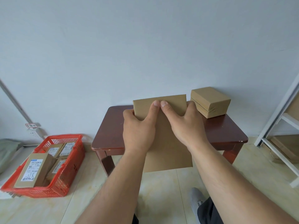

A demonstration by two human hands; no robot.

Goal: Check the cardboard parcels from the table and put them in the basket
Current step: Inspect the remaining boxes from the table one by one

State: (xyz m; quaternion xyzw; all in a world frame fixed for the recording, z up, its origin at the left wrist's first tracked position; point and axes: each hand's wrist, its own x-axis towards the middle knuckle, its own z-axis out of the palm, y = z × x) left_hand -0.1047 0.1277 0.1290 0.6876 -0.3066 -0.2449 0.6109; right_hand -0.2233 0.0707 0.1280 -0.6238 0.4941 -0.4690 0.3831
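Observation:
A flat brown cardboard parcel (168,152) is held up in front of me, above the dark wooden table (110,135). My left hand (139,126) grips its left edge and my right hand (184,123) grips its right edge, both thumbs pressed on the near face close to the top. A second, boxier cardboard parcel (210,101) stands on the table's far right corner, against the wall. The red plastic basket (64,185) sits on the floor to the left and holds several labelled cardboard parcels (32,170).
A white shelf frame (278,123) stands at the right beside the table. A grey-green bundle (8,151) lies at the far left by the wall. My shoe (196,201) is on the tiled floor below the table.

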